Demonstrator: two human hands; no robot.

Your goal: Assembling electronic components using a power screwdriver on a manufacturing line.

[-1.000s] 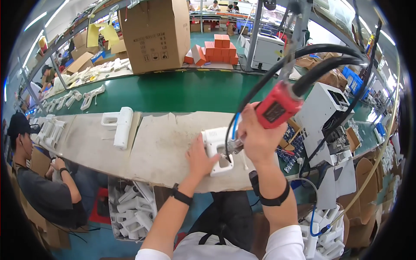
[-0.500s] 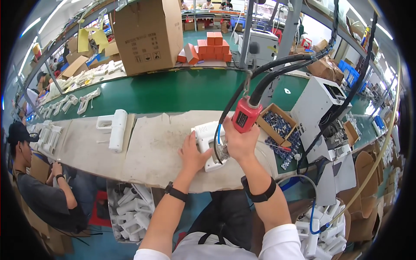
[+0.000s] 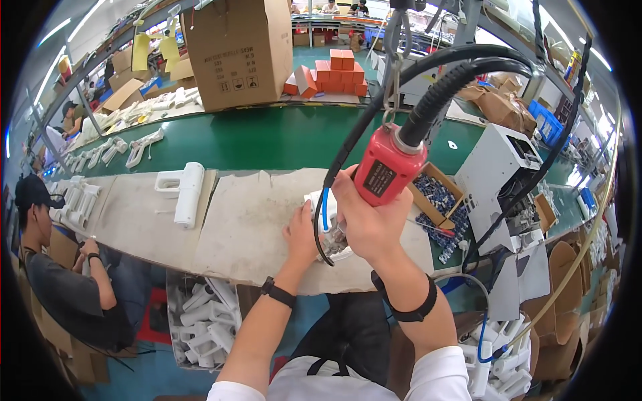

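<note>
My right hand point(image 3: 372, 220) is closed around the lower body of a red powered screwdriver point(image 3: 393, 160), which hangs from a hook with a thick black hose. A blue tube and a thin black cable run down beside its metal tip, at a white plastic housing point(image 3: 313, 198) on the worktop. My left hand point(image 3: 302, 232) grips the left side of that housing, fingers bent against it. Both my hands and the tool cover most of the housing, so the exact contact of the tip is hidden.
Another white handled housing point(image 3: 190, 195) lies to the left. A cardboard tray of small blue-and-silver parts point(image 3: 435, 194) is at right, near a grey machine point(image 3: 491, 160). Behind runs a green conveyor point(image 3: 267, 137). A co-worker point(image 3: 73, 281) sits at left; a bin of white housings point(image 3: 204, 321) stands below.
My right hand and the red screwdriver have risen and come closer to the view. My left hand has moved slightly right and up, its fingers less spread. The view has shifted a little.
</note>
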